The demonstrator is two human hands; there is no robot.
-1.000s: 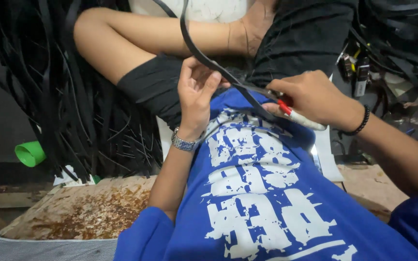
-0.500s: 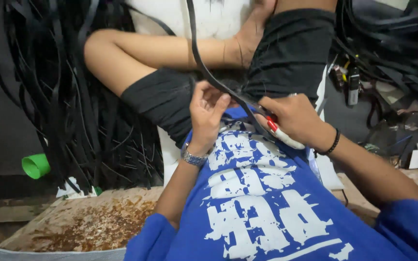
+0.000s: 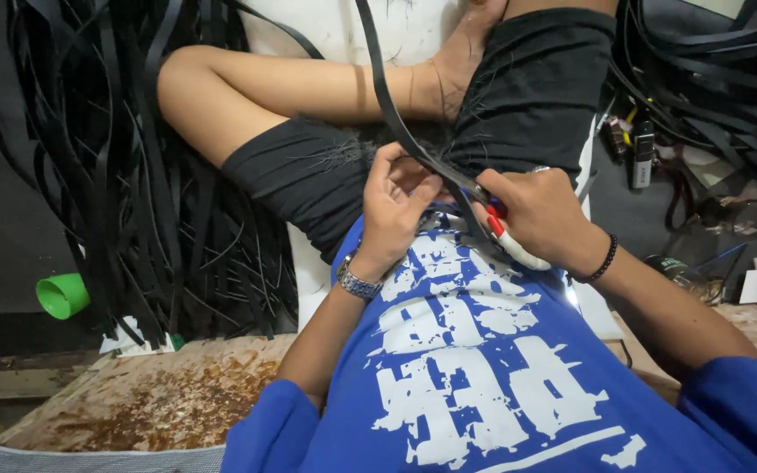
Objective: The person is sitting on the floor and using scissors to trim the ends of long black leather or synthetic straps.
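Hands meet right in front of your chest, over your blue printed shirt [image 3: 475, 368]. Your left hand [image 3: 396, 210], with a metal wristwatch [image 3: 357, 282] on the wrist, pinches a long black strip [image 3: 387, 96] that runs up and away past your bent knees in black shorts [image 3: 308, 180]. Your right hand [image 3: 541, 215] is closed around a cutting tool with a white and red handle [image 3: 510, 245], its tip set against the strip just beside your left fingers; a black beaded bracelet [image 3: 602, 260] sits on that wrist. To your left, a thick bundle of black strips [image 3: 124, 166] hangs down, with a green cup [image 3: 63, 295] beside it above the worn wooden floor [image 3: 159, 394].
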